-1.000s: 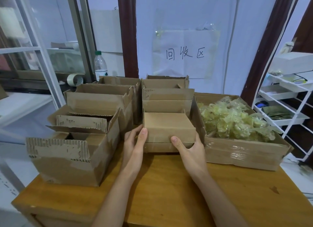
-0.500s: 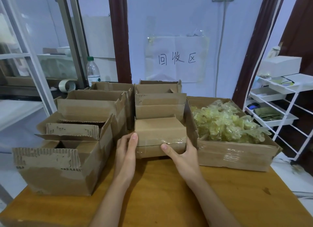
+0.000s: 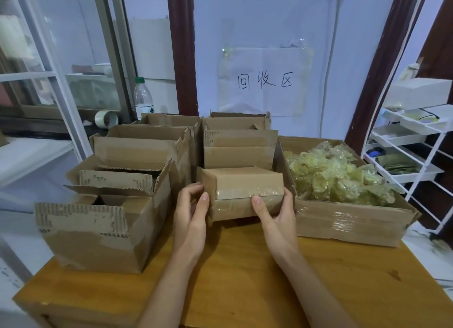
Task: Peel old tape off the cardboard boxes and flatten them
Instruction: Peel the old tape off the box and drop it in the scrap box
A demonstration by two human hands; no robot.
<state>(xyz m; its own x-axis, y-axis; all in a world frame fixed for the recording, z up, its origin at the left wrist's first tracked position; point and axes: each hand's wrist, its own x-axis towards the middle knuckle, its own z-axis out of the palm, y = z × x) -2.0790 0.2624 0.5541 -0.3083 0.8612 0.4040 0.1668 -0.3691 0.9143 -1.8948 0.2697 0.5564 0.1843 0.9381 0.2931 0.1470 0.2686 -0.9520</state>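
From the head camera, both bare forearms reach forward over the middle of the wooden desk (image 3: 245,278). The left hand (image 3: 192,217) curls round the left end of a small closed brown cardboard box (image 3: 242,183), thumb on its front face, fingers behind the end flap. The right hand (image 3: 274,212) clasps the right end, thumb pressed on the strip of glossy clear tape (image 3: 235,193) that runs across the front. Each grip is closed on the box. The box is tilted, its front edge raised just off the desk, well in from the near edge. To the right, touching it, a large taped carton (image 3: 348,220) holds crumpled yellowish tape (image 3: 335,178). At the left edge sits an open corrugated box with torn flaps (image 3: 98,229). Since half a second ago, the small box has lifted and its left flap has swung open.
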